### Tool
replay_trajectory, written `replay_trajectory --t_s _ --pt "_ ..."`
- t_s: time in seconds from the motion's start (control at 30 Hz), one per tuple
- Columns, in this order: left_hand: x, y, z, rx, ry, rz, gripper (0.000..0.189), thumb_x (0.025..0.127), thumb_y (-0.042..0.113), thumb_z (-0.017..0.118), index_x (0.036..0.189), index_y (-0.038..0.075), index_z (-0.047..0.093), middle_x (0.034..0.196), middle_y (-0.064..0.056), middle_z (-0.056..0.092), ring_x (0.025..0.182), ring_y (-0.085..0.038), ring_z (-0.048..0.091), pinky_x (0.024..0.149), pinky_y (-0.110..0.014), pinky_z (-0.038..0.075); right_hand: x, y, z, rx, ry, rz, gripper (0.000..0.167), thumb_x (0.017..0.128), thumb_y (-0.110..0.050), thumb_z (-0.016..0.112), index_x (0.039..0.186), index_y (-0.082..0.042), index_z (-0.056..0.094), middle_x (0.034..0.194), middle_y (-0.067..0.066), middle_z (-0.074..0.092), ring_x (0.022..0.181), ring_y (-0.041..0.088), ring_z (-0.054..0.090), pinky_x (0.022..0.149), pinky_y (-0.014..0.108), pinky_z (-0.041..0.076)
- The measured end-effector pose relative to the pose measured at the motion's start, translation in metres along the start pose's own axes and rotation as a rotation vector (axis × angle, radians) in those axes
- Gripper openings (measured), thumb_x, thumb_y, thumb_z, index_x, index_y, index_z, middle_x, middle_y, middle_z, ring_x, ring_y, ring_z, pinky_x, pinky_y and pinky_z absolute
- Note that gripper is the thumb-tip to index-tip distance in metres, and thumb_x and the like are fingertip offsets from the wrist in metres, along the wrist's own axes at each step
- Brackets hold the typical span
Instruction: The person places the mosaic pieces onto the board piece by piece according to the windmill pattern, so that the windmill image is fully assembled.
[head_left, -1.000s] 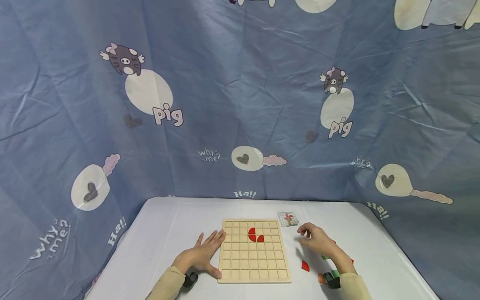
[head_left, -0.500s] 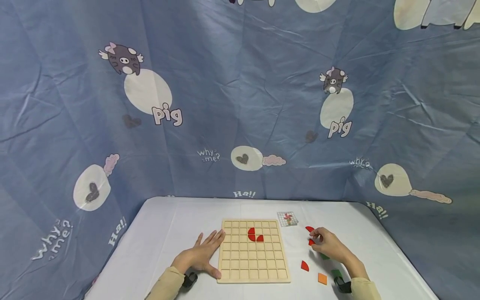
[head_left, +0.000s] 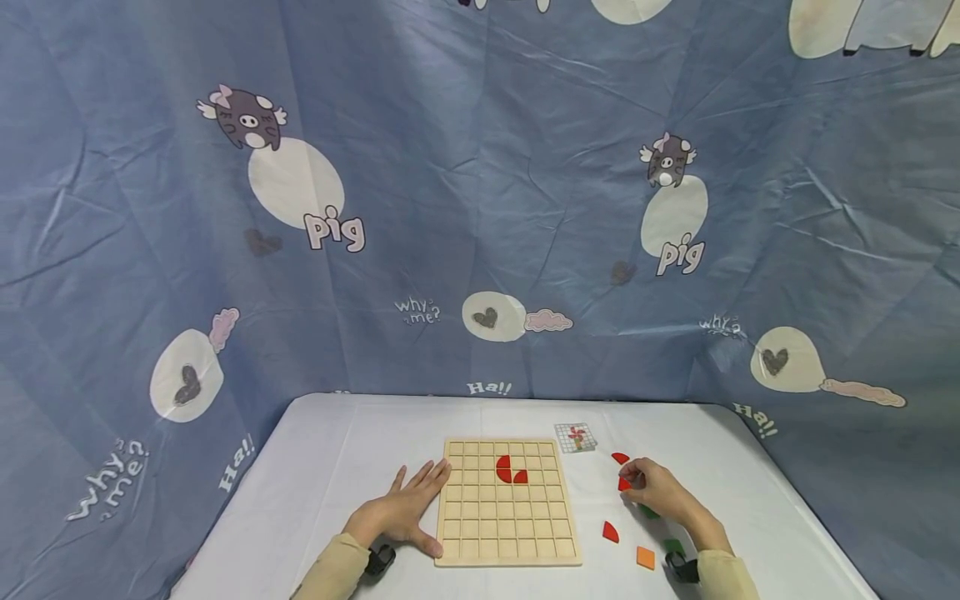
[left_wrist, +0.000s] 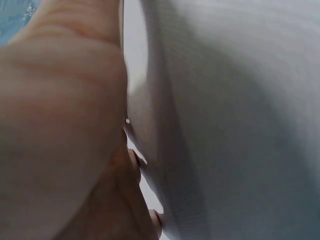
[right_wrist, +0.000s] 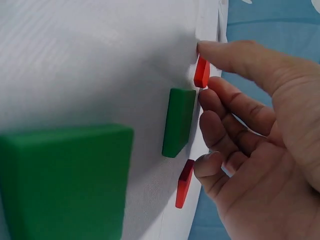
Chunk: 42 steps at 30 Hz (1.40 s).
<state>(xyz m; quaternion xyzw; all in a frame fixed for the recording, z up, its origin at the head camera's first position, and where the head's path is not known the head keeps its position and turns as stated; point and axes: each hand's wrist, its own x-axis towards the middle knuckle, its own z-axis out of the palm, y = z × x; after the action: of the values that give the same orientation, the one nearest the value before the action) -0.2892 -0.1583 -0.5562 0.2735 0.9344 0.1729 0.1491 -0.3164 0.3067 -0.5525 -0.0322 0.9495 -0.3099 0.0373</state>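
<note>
Nearest on the white counter [head_left: 360, 442] lie a flat orange square [head_left: 645, 557] and a thick, smooth green block [right_wrist: 70, 182]. Beyond them the left hand [head_left: 401, 510] rests palm down, its fingers spread wide, fingertips and thumb at the left edge of a pale, gridded wooden board [head_left: 507, 529] bearing 3 red quarters [head_left: 504, 476]. The right hand [head_left: 660, 492] arches right of the board, fingers curled narrowly round 1 red piece [right_wrist: 202, 73] at the counter, thumb on 1 side. Compared with 1.0 s ago, this hand is farther from the board; the left matches. Farther off lies a printed card [head_left: 576, 437], then a wrinkled blue cloth [head_left: 420, 250].
</note>
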Motion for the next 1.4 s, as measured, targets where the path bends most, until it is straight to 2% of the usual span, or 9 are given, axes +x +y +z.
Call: replay_trajectory --t_s 0.1,0.3,0.6,0.9,1.23,1.4 --pt "0.0 0.001 0.0 0.008 -0.001 -0.011 0.135 0.054 0.071 0.072 0.156 0.011 0.008 0.164 -0.008 0.004 0.151 -0.032 0.004 0.117 -0.064 -0.003 0.002 0.0 0.001 0.006 -0.006 0.017 0.027 0.076 -0.008 0.08 0.099 -0.008 0.065 0.085 0.0 0.059 0.078 0.014 0.05 0.064 0.025 0.044" --pt "0.001 0.002 0.0 0.016 0.003 -0.011 0.135 0.055 0.07 0.074 0.156 0.011 0.008 0.164 -0.008 0.004 0.151 -0.032 0.004 0.118 -0.064 -0.002 0.003 0.0 0.002 0.018 -0.006 -0.016 0.021 0.077 -0.005 0.078 0.095 -0.007 0.067 0.08 -0.001 0.058 0.074 0.013 0.05 0.062 0.024 0.042" --pt "0.0 0.002 -0.001 0.016 -0.001 -0.008 0.134 0.055 0.07 0.074 0.156 0.01 0.009 0.164 -0.009 0.004 0.151 -0.033 0.005 0.118 -0.064 -0.002 0.002 0.001 0.003 0.013 0.007 0.001 0.022 0.078 -0.007 0.078 0.095 -0.006 0.065 0.08 0.0 0.059 0.074 0.013 0.051 0.061 0.023 0.043" --pt "0.0 0.003 -0.003 0.024 -0.008 -0.009 0.134 0.056 0.07 0.073 0.156 0.009 0.008 0.164 -0.01 0.005 0.151 -0.033 0.005 0.118 -0.064 -0.001 0.004 0.0 0.006 0.012 0.023 0.023 0.019 0.077 -0.007 0.078 0.09 -0.006 0.063 0.077 0.0 0.059 0.072 0.013 0.052 0.059 0.023 0.044" --pt "-0.001 0.003 -0.003 0.035 -0.001 -0.007 0.135 0.055 0.073 0.071 0.156 0.008 0.008 0.164 -0.011 0.006 0.151 -0.033 0.006 0.117 -0.065 0.0 0.008 -0.011 0.007 0.012 0.066 -0.018 0.022 0.076 -0.014 0.079 0.091 -0.009 0.064 0.076 0.0 0.057 0.071 0.013 0.049 0.057 0.023 0.041" --pt "0.0 0.003 -0.002 0.031 0.002 -0.011 0.135 0.055 0.073 0.072 0.156 0.009 0.009 0.164 -0.011 0.006 0.151 -0.033 0.006 0.118 -0.064 0.0 0.012 -0.022 0.01 0.033 0.077 -0.079 0.022 0.076 -0.014 0.078 0.091 -0.009 0.064 0.076 -0.002 0.057 0.069 0.011 0.048 0.055 0.021 0.04"
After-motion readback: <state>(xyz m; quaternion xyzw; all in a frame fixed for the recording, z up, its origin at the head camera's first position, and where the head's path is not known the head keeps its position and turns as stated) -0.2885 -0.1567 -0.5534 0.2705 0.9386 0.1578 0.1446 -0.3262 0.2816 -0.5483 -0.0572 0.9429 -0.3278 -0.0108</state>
